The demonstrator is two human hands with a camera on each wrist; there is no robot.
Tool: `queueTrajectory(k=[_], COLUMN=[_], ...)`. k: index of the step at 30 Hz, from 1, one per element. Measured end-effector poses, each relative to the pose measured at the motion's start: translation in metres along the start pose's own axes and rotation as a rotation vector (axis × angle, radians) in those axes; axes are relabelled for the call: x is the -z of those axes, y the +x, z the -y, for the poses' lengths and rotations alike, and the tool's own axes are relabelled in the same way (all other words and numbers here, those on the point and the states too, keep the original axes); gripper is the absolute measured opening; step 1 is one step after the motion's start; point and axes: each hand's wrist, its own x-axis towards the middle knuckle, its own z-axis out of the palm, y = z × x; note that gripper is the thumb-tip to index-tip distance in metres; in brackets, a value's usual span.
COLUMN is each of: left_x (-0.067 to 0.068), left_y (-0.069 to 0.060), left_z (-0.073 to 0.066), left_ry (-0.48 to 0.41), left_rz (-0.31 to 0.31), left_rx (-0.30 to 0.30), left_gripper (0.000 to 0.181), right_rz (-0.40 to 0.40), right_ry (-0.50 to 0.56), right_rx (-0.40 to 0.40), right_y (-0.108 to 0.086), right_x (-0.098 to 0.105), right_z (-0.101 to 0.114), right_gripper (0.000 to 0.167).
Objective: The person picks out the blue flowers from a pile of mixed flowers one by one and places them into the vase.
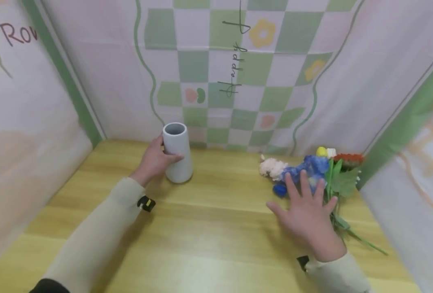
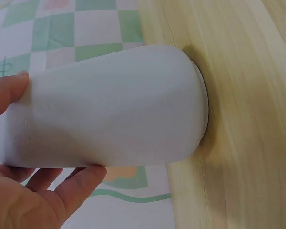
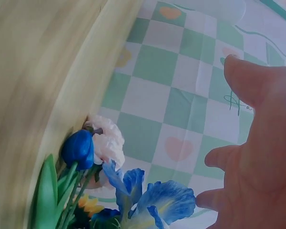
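The left hand (image 1: 154,162) is gripping the vase (image 1: 180,171); the right hand (image 1: 308,213), fingers spread, is hanging over flowers (image 1: 316,163), stems (image 1: 366,242) pointing at the table's (image 1: 216,244) right edge.

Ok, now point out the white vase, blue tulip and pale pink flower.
White vase (image 2: 109,112), left wrist view, middle of its side.
Blue tulip (image 3: 78,150), right wrist view, petals.
Pale pink flower (image 1: 273,168), head view, petals.

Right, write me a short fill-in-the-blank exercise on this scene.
The person's ____ hand grips the white cylindrical vase.
In the head view, the colourful flower bunch lies to the vase's ____.
Beside the pale pink ruffled flower, the smooth closed tulip is coloured ____.
The green-and-white checked cloth bears the readable word ____.
Missing words: left; right; blue; Happy.
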Motion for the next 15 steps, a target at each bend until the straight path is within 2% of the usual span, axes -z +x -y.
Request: queueTrajectory(k=[3, 8, 15], left_x=[0.000, -0.002, -0.010], left_y=[-0.004, -0.011, 0.000], left_z=[0.002, 0.009, -0.001], left_ry=[0.026, 0.077, 0.083], left_rz=[-0.014, 0.017, -0.012], left_rx=[-0.009, 0.015, -0.031], left_gripper=[0.077, 0.081, 0.080], right_rz=[-0.010, 0.039, -0.001], right_ry=[-0.008, -0.010, -0.036], right_rx=[0.009, 0.010, -0.002], right_y=[0.000, -0.005, 0.001], right_x=[-0.001, -0.012, -0.002], right_z=[0.000, 0.007, 0.001], right_gripper=[0.096, 0.096, 0.095])
